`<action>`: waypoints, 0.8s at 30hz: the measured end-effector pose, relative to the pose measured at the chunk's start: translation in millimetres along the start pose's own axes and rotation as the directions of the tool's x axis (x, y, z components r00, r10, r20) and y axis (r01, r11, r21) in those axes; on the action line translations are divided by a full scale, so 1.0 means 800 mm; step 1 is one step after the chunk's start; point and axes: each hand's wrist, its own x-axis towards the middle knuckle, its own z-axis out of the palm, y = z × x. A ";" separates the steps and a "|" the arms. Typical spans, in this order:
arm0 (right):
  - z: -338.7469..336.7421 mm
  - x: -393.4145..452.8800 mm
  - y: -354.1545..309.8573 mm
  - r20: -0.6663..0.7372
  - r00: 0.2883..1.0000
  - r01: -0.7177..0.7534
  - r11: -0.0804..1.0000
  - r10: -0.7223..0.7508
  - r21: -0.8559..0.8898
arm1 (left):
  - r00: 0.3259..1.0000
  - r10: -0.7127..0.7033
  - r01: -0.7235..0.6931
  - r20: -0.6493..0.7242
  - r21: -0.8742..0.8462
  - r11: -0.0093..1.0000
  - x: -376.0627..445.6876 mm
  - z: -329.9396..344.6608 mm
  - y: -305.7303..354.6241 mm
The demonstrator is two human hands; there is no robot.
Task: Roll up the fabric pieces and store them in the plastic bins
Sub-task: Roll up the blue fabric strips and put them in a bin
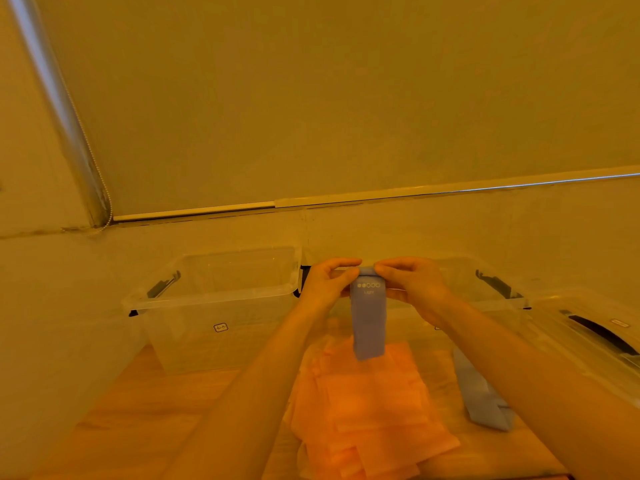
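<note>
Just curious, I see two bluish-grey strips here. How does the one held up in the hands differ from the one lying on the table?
The held strip hangs straight down, pinched at its top by the left hand and right hand; the lying strip rests on the table, untouched. The held strip shows printed dots and the word "Light"; the lying strip shows no print. The lying strip is folded over at its near end. Both share the same bluish-grey colour.

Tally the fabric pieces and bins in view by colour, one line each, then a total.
Blue fabric bands: 2, one held up by the left hand and right hand, one lying on the table
Orange fabric pile: 1; pieces in it cannot be counted
Clear plastic bins: 2
Total: 5
</note>
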 end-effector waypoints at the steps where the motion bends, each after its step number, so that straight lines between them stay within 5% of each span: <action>1: 0.000 0.000 -0.001 -0.004 1.000 0.009 1.000 -0.009 0.014 | 1.000 -0.023 0.023 -0.005 -0.016 1.000 0.001 0.001 -0.001; 24: -0.003 -0.001 0.000 -0.051 0.998 0.039 0.990 -0.032 0.139 | 0.996 0.026 -0.016 -0.087 0.110 0.994 0.003 0.011 -0.006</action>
